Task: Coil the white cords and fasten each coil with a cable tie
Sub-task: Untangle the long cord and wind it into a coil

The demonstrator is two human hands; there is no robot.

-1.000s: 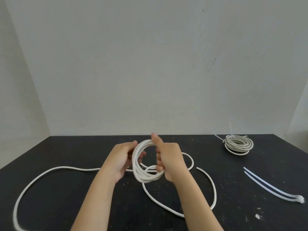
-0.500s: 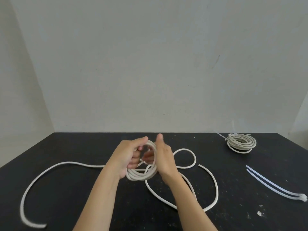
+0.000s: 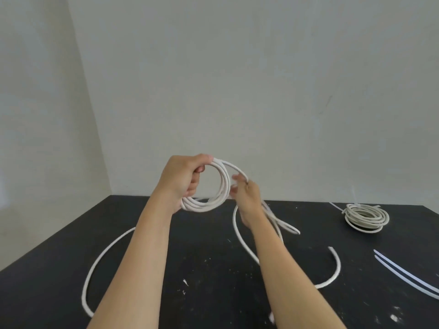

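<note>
**A:** Where is the coil (image 3: 225, 184)?

**B:** Off the table (image 3: 213, 269), at chest height. The left hand (image 3: 183, 179) grips it, fingers curled round the ring's 9 o'clock side and thumb pressed on at 12. The right hand (image 3: 248, 198), just beside it at 3 o'clock, is closed on the running cord (image 3: 237, 170). Blur softens those fingers.

**A:** Which way does the ring face?

**B:** It stands upright with its hole towards the camera. It is slightly oval, with the long axis running from 1 o'clock down to 7. The cord leaves the top at 1, crosses to the right hand, then drops to the table at 5.

**A:** How much is left to wind?

**B:** Plenty, I'd say. One arc (image 3: 332, 274) lies at 5 o'clock of the hands and another (image 3: 99, 257) at 8.

**A:** How should the next turn go?

**B:** Lay it flush on the stack, the same size as the rest. Lift the left thumb only long enough to trap the new turn. Let the cord slide through the right fingers with light tension so it doesn't twist or kink.

**A:** Any risk?

**B:** A slack grip could let the turns spring apart. The ties (image 3: 403, 271) wait at 4 o'clock, near the tied coil (image 3: 365, 217) at 3.
</note>
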